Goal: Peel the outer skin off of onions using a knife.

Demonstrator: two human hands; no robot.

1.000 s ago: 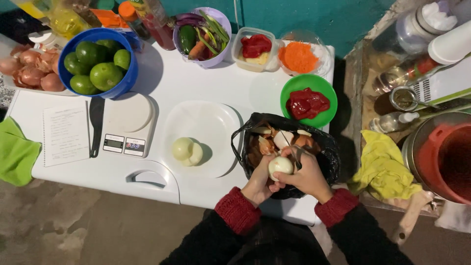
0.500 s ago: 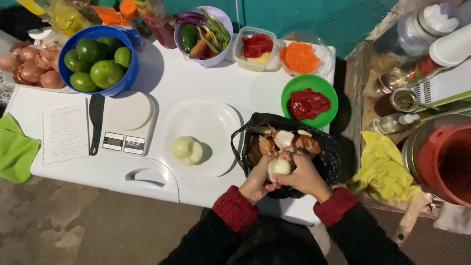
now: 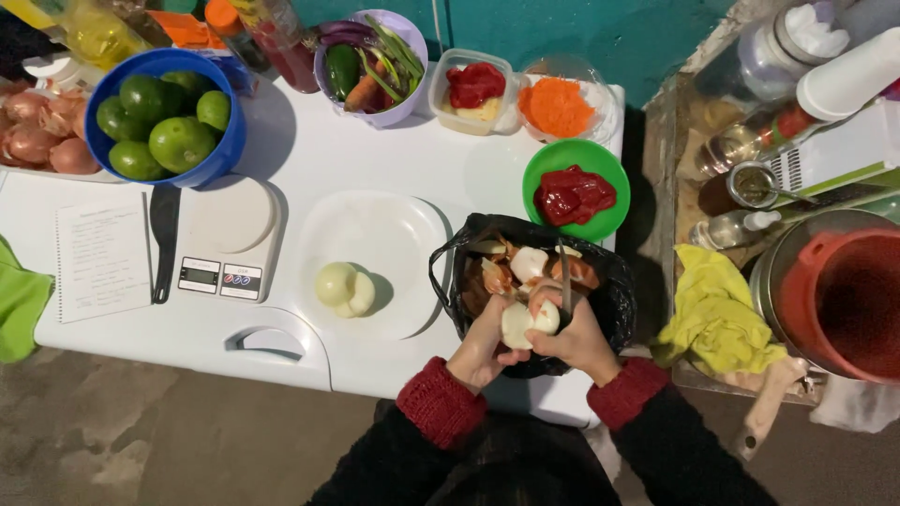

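White table (image 3: 309, 155): your blue bowl (image 3: 225, 150) at far-left corner, scale (image 3: 230, 239) and plate (image 3: 412, 234) mid-table, black bag (image 3: 614, 300) at near-right edge.

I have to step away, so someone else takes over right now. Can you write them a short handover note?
Left hand holds a pale onion over the black bag.
Right hand grips a knife, blade up, beside that onion.
Done: peeled onions lie on the white plate; skins are in the bag.
Left: the held onion looks nearly bare; unpeeled onions wait at the table's far left.
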